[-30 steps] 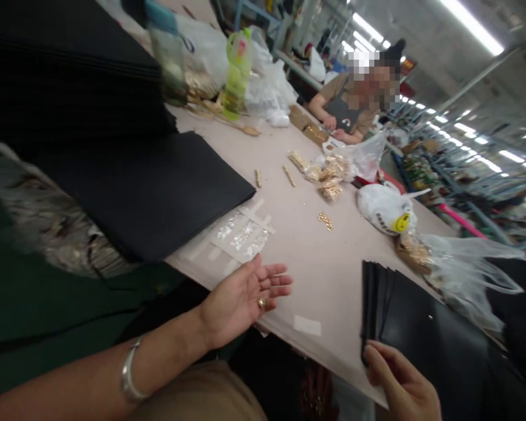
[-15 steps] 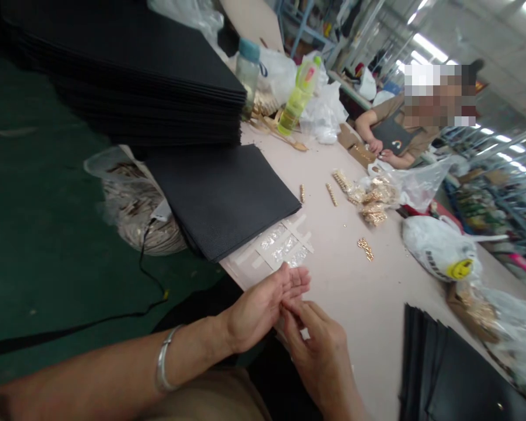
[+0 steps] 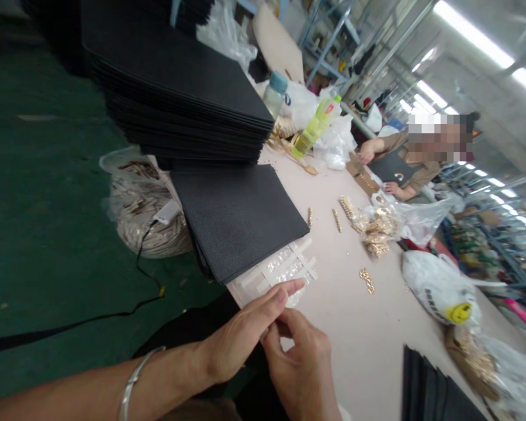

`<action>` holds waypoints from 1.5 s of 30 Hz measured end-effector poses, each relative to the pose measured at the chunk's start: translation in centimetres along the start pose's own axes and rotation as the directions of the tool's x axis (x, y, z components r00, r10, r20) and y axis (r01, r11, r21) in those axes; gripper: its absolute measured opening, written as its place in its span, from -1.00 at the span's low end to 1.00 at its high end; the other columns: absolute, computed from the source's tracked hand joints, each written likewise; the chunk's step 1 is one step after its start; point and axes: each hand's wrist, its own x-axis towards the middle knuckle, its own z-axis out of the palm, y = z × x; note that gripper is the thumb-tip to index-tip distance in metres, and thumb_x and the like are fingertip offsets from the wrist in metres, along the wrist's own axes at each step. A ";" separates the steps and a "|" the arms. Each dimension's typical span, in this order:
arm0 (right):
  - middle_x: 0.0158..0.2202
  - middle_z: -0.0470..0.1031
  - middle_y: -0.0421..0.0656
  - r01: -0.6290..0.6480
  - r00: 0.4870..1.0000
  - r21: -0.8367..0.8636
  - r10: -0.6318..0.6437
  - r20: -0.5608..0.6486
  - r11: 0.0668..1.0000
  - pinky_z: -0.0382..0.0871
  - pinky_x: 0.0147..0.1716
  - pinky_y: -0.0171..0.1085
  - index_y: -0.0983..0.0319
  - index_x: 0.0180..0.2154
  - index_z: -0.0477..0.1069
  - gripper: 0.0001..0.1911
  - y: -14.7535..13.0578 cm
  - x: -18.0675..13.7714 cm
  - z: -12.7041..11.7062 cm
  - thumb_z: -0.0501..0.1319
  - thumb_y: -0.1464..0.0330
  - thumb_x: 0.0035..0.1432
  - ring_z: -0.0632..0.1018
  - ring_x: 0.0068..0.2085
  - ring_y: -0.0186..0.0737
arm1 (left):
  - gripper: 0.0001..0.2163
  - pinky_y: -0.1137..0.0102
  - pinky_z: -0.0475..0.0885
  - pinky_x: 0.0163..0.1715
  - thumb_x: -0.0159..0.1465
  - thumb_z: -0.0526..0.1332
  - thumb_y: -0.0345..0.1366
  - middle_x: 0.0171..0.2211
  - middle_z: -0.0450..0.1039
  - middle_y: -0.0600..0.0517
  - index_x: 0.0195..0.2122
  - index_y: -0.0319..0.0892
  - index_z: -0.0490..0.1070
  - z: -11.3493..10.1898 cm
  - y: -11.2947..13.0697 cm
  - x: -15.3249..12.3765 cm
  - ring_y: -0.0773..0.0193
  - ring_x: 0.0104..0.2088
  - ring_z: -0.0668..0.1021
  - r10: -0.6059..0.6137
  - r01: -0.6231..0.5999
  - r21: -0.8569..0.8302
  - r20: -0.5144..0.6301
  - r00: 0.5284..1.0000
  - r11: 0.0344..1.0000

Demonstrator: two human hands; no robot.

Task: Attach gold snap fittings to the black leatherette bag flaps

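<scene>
Our left hand (image 3: 241,336) and right hand (image 3: 300,365) meet at near bench (image 3: 359,327) edge, beside taped clear packet (image 3: 284,269). Grip contents: cannot tell. Any small piece could drop off edge.

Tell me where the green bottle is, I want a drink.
In the head view the green bottle stands at the far end of the table, right of the clear blue-capped bottle and just past the tall stack of black sheets.
</scene>
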 end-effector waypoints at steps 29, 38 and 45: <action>-0.30 0.43 -0.09 0.519 0.847 0.195 -0.531 0.013 0.832 0.45 -0.34 -0.29 0.18 -0.08 0.50 -0.69 -8.2 10.6 9.3 0.01 0.46 0.32 0.51 -0.31 -0.24 | -0.70 0.36 0.48 -0.02 0.40 0.09 -0.17 -0.16 0.58 -0.13 -0.20 -0.27 0.53 -6.1 11.7 -1.3 0.22 -0.17 0.60 0.148 -0.525 -0.434 -0.650 0.745 0.732; -0.28 0.53 -0.17 0.493 0.858 0.267 -0.513 0.009 0.828 0.41 -0.23 -0.33 0.18 -0.18 0.45 -0.84 -8.2 12.6 8.2 0.11 0.45 0.31 0.54 -0.25 -0.27 | -0.83 0.52 0.47 -0.46 0.36 0.14 -0.30 -0.36 0.55 -0.04 -0.27 -0.26 0.48 -8.2 12.8 -1.6 0.40 -0.49 0.53 0.188 -0.545 -0.375 -0.669 0.719 0.750; -0.30 0.55 -0.11 0.438 0.889 -0.292 -0.457 0.004 0.850 0.32 -0.24 -0.22 0.21 -0.23 0.41 -0.82 -2.6 17.7 6.4 0.04 0.43 0.33 0.48 -0.24 -0.13 | -0.73 0.59 0.24 -0.61 0.15 0.38 -0.20 -0.25 0.55 -0.02 -0.19 -0.23 0.51 -10.8 10.8 -2.4 0.47 -0.49 0.49 0.343 -0.383 0.123 -0.736 0.584 0.915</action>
